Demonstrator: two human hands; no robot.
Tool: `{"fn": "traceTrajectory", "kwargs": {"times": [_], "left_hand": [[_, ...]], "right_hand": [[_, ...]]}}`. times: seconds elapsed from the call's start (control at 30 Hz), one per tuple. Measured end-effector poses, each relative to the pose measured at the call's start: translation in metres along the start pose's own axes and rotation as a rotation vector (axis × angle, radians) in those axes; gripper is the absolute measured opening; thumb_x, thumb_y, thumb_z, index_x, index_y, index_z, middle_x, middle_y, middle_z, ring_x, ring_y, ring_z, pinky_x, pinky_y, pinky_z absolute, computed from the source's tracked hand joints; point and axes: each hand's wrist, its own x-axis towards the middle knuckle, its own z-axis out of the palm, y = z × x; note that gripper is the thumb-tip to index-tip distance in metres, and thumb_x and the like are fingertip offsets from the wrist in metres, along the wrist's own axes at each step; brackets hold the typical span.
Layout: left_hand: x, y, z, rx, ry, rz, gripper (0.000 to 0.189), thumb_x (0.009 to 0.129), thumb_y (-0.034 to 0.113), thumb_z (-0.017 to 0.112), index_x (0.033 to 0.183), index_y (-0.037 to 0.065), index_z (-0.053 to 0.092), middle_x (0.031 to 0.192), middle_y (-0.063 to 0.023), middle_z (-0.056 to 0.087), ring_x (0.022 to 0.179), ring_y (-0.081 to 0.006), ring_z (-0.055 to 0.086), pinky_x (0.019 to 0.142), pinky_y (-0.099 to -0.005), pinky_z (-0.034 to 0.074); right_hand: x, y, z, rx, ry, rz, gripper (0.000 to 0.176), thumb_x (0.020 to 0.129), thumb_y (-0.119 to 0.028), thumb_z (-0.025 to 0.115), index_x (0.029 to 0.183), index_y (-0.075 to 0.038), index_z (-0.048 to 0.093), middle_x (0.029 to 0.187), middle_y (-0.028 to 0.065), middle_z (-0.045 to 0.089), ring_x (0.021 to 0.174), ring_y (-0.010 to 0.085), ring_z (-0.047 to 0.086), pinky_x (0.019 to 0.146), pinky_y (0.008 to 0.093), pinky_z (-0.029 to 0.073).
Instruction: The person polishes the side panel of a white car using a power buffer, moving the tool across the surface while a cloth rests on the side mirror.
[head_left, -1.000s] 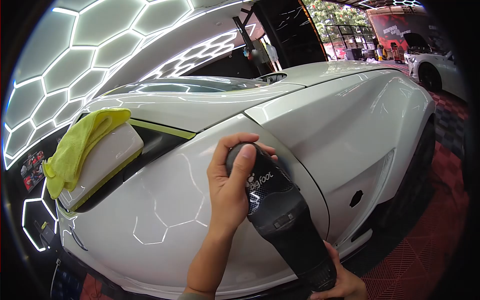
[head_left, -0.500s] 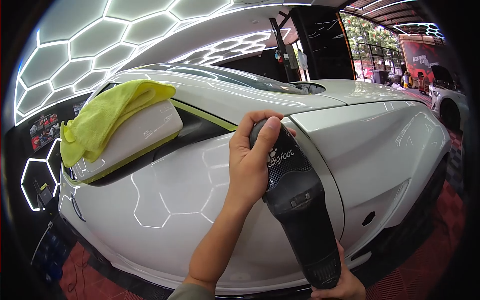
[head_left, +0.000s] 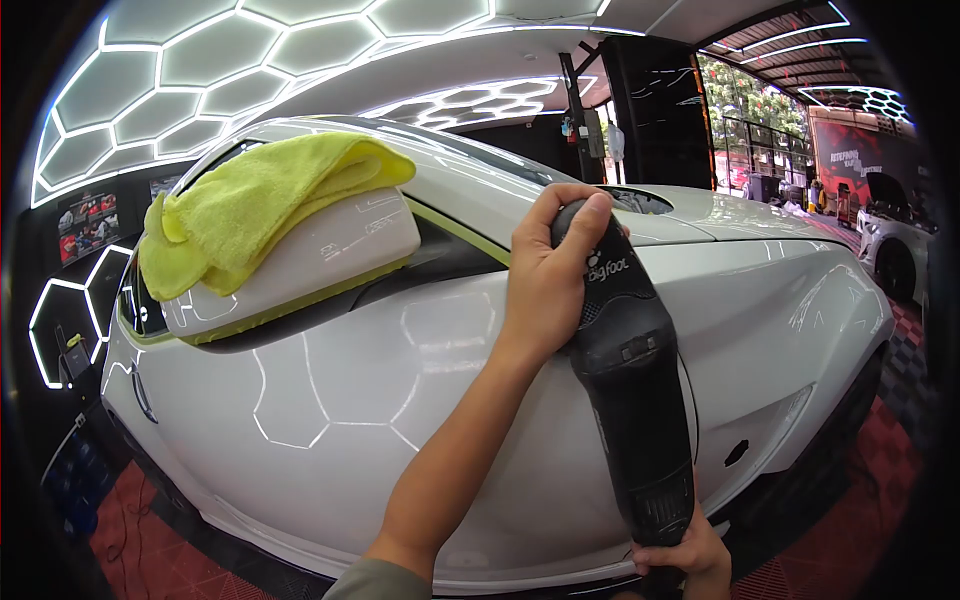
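I have 2 hands closed in a grip. My left hand [head_left: 552,270] is raised and forward, palm down, fingers curled over and thumb pressed on top. The left forearm [head_left: 460,440] runs bare and nearly straight up from a grey-green sleeve [head_left: 375,582]. My right hand [head_left: 690,555] sits low, fingers wrapped tight, partly cut off by the bottom edge.

yellow cloth [head_left: 250,205]: draped over side mirror [head_left: 330,255] | hexagon lights [head_left: 200,60]: lit overhead | second white car [head_left: 895,245]: far right

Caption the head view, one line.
Left hand on the head of a black polisher, right hand at its tail, against a white car; yellow cloth draped over the mirror.
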Motion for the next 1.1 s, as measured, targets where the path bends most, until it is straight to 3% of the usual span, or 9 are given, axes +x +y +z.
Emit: {"fn": "traceTrajectory", "kwargs": {"times": [0.17,0.23,0.27,0.5,0.57,0.6,0.8,0.93,1.1], "left_hand": [[-0.006,-0.016,0.002,0.028,-0.034,0.015,0.023,0.096,0.024,0.060,0.105,0.002,0.058,0.084,-0.0077,0.066,0.075,-0.0091,0.063,0.067,-0.0226,0.051],[-0.016,-0.012,0.001,0.088,-0.026,0.013,0.022,0.096,0.023,0.060,0.104,0.003,0.058,0.084,-0.0059,0.066,0.076,-0.0073,0.062,0.068,-0.0220,0.050],[-0.020,-0.014,-0.002,0.086,-0.013,0.032,0.022,0.096,0.024,0.060,0.104,0.003,0.059,0.084,-0.0046,0.066,0.075,-0.0063,0.061,0.068,-0.0217,0.050],[-0.084,0.029,-0.051,0.048,0.159,0.044,0.025,0.096,0.026,0.060,0.107,0.004,0.058,0.088,-0.0075,0.067,0.080,-0.0096,0.063,0.072,-0.0254,0.052],[-0.102,0.042,-0.073,0.067,0.183,0.049,0.025,0.097,0.025,0.058,0.110,0.004,0.056,0.091,-0.0101,0.067,0.082,-0.0130,0.065,0.074,-0.0279,0.053],[-0.110,0.048,-0.082,0.046,0.223,0.047,0.024,0.097,0.024,0.057,0.110,0.003,0.056,0.092,-0.0112,0.066,0.083,-0.0143,0.065,0.075,-0.0287,0.054],[-0.141,0.090,-0.137,-0.006,0.414,0.101,0.026,0.099,0.022,0.051,0.112,0.000,0.051,0.092,-0.0203,0.065,0.085,-0.0264,0.067,0.074,-0.0352,0.057],[-0.150,0.106,-0.169,-0.020,0.476,0.183,0.027,0.098,0.025,0.052,0.110,0.001,0.050,0.091,-0.0212,0.064,0.083,-0.0286,0.067,0.072,-0.0361,0.057],[-0.151,0.115,-0.190,-0.037,0.534,0.220,0.026,0.100,0.026,0.046,0.109,0.002,0.049,0.091,-0.0218,0.064,0.081,-0.0303,0.067,0.071,-0.0369,0.058]], "right_hand": [[-0.023,0.007,-0.008,0.004,0.055,0.100,0.125,0.067,0.020,0.070,0.151,-0.025,-0.012,0.120,0.0213,0.051,0.066,0.0205,0.065,0.054,0.0339,0.057],[-0.032,0.000,-0.005,-0.098,0.091,0.293,0.107,0.069,0.009,0.073,0.148,0.000,0.002,0.117,0.0285,0.053,0.085,0.0315,0.067,0.075,0.0450,0.056],[-0.050,0.022,-0.010,-0.242,0.302,0.343,0.053,0.064,-0.008,0.084,0.111,-0.002,0.059,0.094,0.0140,0.063,0.069,0.0242,0.063,0.065,0.0400,0.052],[-0.053,0.045,0.013,-0.382,0.168,0.230,0.069,0.068,0.001,0.081,0.128,-0.001,0.048,0.085,0.0113,0.062,0.070,0.0228,0.062,0.058,0.0372,0.051],[-0.041,0.040,0.034,-0.383,0.072,0.141,0.090,0.068,-0.003,0.083,0.142,-0.003,0.031,0.081,0.0115,0.061,0.067,0.0218,0.061,0.057,0.0364,0.050],[-0.034,0.037,0.035,-0.467,-0.038,0.257,0.112,0.066,-0.009,0.087,0.150,-0.008,0.013,0.104,0.0153,0.062,0.090,0.0273,0.063,0.070,0.0399,0.053],[0.022,0.002,0.104,-0.806,-0.331,0.045,0.122,0.063,-0.006,0.085,0.154,-0.012,0.004,0.152,0.0161,0.027,0.134,0.0297,0.035,0.097,0.0415,0.045],[0.054,0.006,0.123,-0.759,-0.455,0.048,0.118,0.073,-0.001,0.080,0.151,-0.008,-0.009,0.140,0.0237,0.039,0.125,0.0319,0.049,0.106,0.0431,0.038],[0.069,-0.033,0.161,-0.583,-0.259,0.560,0.119,0.064,-0.012,0.083,0.154,-0.007,0.005,0.152,0.0175,0.027,0.137,0.0301,0.031,0.110,0.0400,0.031]]}}
